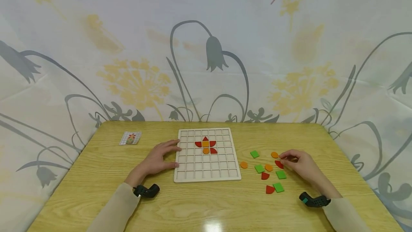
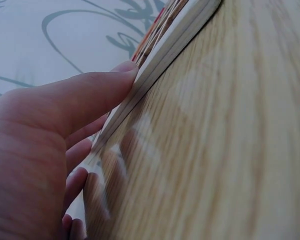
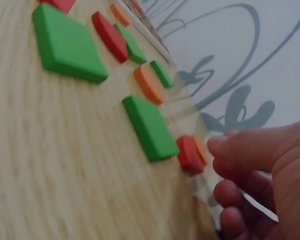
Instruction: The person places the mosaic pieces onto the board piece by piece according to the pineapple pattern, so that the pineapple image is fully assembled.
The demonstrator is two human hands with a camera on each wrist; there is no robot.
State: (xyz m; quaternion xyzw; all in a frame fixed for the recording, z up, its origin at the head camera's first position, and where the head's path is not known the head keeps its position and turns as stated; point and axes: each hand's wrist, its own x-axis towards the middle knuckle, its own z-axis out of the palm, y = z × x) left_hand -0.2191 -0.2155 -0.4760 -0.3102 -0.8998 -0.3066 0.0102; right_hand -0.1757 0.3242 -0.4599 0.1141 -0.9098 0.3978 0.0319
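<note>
My left hand (image 1: pixel 159 157) rests against the left edge of the white gridded board (image 1: pixel 190 176), thumb (image 2: pixel 102 92) on its side and fingertips farther up the edge. On the board lie an orange square (image 1: pixel 205 144), an orange disc (image 1: pixel 206 151), a red triangle (image 1: pixel 205 139) and several red quarter-round tiles (image 1: pixel 212 143). To the right, my right hand (image 1: pixel 300 164) reaches low over the loose tiles with bent fingers. Its fingertips are right at a red tile (image 3: pixel 190 156) and an orange disc (image 1: pixel 274 155); nothing shows between thumb and index finger.
Loose green squares (image 1: pixel 278 187), orange discs (image 1: pixel 244 165) and red tiles (image 1: pixel 269 189) lie scattered between the board and my right hand. A small pattern card (image 1: pixel 130 138) lies at the back left of the wooden table (image 1: pixel 180 207). A printed curtain (image 1: pixel 199 92) hangs behind.
</note>
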